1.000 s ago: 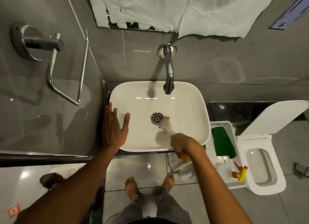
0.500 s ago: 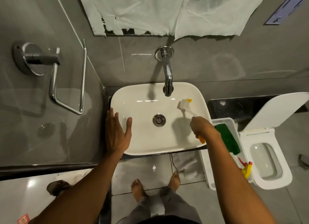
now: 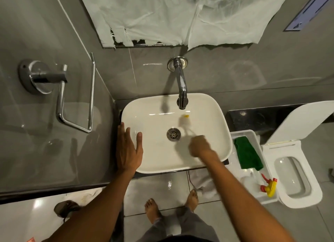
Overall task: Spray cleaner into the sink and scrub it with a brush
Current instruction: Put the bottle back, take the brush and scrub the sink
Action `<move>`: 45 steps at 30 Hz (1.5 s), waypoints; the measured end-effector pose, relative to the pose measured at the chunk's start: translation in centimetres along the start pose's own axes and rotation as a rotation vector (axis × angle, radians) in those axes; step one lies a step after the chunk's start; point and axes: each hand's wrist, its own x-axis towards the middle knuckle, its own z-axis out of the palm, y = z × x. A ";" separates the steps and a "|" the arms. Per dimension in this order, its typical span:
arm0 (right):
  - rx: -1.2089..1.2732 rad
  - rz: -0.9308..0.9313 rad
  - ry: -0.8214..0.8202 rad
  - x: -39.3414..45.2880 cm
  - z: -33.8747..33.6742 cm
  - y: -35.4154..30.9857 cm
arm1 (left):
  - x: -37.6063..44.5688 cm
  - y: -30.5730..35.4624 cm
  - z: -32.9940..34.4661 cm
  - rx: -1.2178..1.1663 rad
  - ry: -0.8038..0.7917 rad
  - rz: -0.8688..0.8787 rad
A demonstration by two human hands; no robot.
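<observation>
A white rectangular sink (image 3: 153,162) sits under a chrome tap (image 3: 181,90), with a metal drain (image 3: 173,134) at its middle. My right hand (image 3: 199,145) is inside the basin, right of the drain, shut on a brush. The brush's white bristle head with a yellow tip (image 3: 184,120) is blurred and lies against the basin floor just below the tap. My left hand (image 3: 128,149) rests flat with spread fingers on the sink's left rim. A spray bottle with a red and yellow trigger head (image 3: 268,186) lies in a white tray (image 3: 252,133) to the right.
A green cloth (image 3: 247,156) lies in the tray. A white toilet (image 3: 298,176) with its lid up stands at the far right. A chrome towel holder (image 3: 75,97) juts from the left wall. My bare feet (image 3: 153,208) stand on the tiled floor beside a crumpled cloth (image 3: 202,180).
My right hand has swept the brush from the drain out to the basin's right side and back toward the middle, below the tap. My left hand has stayed on the left rim.
</observation>
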 end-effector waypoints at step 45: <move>0.122 -0.010 0.025 -4.6 1.0 3.6 | -0.1 -1.3 1.1 -0.089 0.082 0.093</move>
